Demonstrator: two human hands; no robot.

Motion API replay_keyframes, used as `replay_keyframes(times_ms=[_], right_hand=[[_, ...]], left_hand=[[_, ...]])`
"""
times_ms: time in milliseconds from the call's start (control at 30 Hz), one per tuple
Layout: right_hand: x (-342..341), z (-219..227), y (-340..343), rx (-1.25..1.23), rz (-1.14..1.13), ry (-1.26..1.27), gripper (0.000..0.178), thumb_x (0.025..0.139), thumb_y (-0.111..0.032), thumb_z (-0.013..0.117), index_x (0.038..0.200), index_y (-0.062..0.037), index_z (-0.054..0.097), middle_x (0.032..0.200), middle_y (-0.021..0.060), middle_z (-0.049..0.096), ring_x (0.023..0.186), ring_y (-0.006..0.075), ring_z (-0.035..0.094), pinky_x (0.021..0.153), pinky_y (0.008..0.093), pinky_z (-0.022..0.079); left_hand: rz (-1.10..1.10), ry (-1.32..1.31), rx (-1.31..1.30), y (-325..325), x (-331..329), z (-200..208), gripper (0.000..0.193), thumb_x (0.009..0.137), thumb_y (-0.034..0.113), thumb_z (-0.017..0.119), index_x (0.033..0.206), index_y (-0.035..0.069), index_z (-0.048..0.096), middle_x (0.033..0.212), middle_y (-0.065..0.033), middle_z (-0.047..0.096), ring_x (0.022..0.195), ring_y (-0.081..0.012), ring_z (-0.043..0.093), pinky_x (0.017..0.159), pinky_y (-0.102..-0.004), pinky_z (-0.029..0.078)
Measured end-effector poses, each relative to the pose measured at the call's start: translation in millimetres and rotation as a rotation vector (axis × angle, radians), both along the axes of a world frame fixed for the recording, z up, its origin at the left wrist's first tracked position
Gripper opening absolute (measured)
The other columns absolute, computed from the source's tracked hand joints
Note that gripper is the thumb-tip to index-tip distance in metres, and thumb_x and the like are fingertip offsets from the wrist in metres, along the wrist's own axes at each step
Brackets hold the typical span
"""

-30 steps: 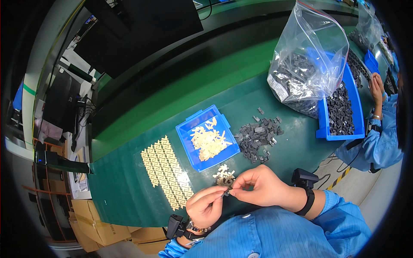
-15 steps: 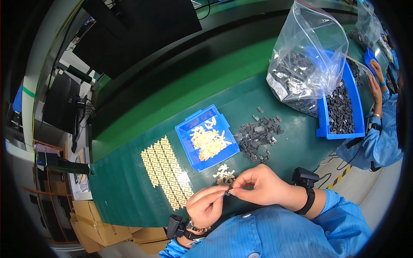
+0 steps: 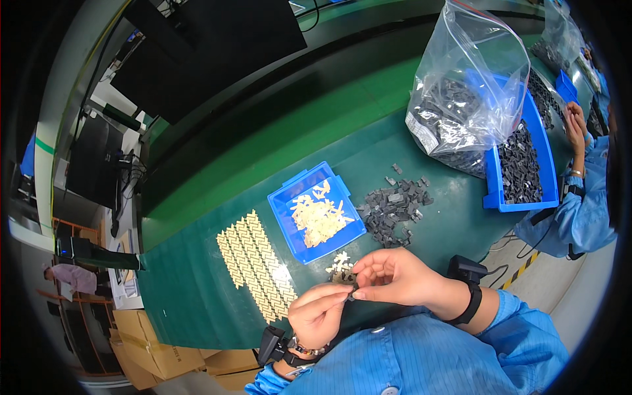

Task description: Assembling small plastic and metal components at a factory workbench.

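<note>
My left hand [image 3: 317, 314] and my right hand [image 3: 394, 280] meet at the near edge of the green table. Between their fingertips is a small dark plastic piece [image 3: 351, 295], pinched by both and partly hidden. Just beyond the fingers lies a little heap of cream-coloured pieces [image 3: 340, 263]. To the left, cream pieces are laid in slanting rows as a flat patterned block [image 3: 253, 263]. A blue tray [image 3: 283, 222] with loose cream pieces [image 3: 319, 220] sits beyond my hands, and a pile of dark grey pieces [image 3: 395, 207] is spread at its right.
At the right stand a clear bag [image 3: 454, 105] of dark pieces and a long blue bin [image 3: 550, 171] filled with the same. A co-worker's hands [image 3: 576, 125] are past the bin. Cardboard boxes [image 3: 155, 339] rest low at the left; a black panel [image 3: 217, 49] hangs at the back.
My right fingers have shifted slightly and opened a little around the dark piece. The co-worker's hands have come away from a small blue tray. A person in pink has appeared at the far left.
</note>
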State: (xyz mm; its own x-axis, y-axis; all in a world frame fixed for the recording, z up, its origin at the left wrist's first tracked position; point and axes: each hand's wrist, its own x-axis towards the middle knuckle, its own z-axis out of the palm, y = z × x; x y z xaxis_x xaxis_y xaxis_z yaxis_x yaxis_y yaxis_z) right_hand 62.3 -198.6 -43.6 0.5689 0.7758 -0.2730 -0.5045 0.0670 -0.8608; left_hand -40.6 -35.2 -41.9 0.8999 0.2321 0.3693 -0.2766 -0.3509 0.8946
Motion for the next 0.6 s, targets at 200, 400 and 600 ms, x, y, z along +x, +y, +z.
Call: replay_keyframes(times_ms=[200, 400, 600], right_hand=[[-2.3, -2.8, -0.9, 0.145, -0.036, 0.139, 0.027, 0.083, 0.000, 0.072, 0.108, 0.0025, 0.063, 0.093, 0.0067, 0.069, 0.084, 0.0092, 0.065, 0.076, 0.0218, 0.052], [2.3, -3.3, -6.1, 0.182, 0.022, 0.136, 0.022, 0.082, 0.002, 0.073, 0.102, 0.0014, 0.063, 0.088, 0.0070, 0.069, 0.081, 0.0099, 0.065, 0.075, 0.0224, 0.052], [1.0, -2.8, -7.5, 0.300, 0.003, 0.033, 0.017, 0.081, 0.000, 0.073, 0.096, -0.0003, 0.065, 0.087, 0.0070, 0.069, 0.077, 0.0133, 0.067, 0.073, 0.0248, 0.053]], left_hand=[[-0.011, 0.104, 0.053, -4.2, -1.1, 4.9, 0.022, 0.080, -0.011, 0.066, 0.102, -0.004, 0.067, 0.098, -0.0141, 0.062, 0.079, -0.0174, 0.061, 0.068, -0.0257, 0.050], [-0.122, 0.205, -0.490, -5.8, -10.4, -8.8, 0.027, 0.083, -0.012, 0.064, 0.110, -0.006, 0.065, 0.106, -0.0165, 0.064, 0.085, -0.0183, 0.065, 0.077, -0.0276, 0.053], [-0.257, 0.189, -1.078, -6.9, -10.3, -14.6, 0.022, 0.086, -0.011, 0.061, 0.108, -0.006, 0.064, 0.101, -0.0165, 0.066, 0.088, -0.0203, 0.067, 0.082, -0.0314, 0.055]])
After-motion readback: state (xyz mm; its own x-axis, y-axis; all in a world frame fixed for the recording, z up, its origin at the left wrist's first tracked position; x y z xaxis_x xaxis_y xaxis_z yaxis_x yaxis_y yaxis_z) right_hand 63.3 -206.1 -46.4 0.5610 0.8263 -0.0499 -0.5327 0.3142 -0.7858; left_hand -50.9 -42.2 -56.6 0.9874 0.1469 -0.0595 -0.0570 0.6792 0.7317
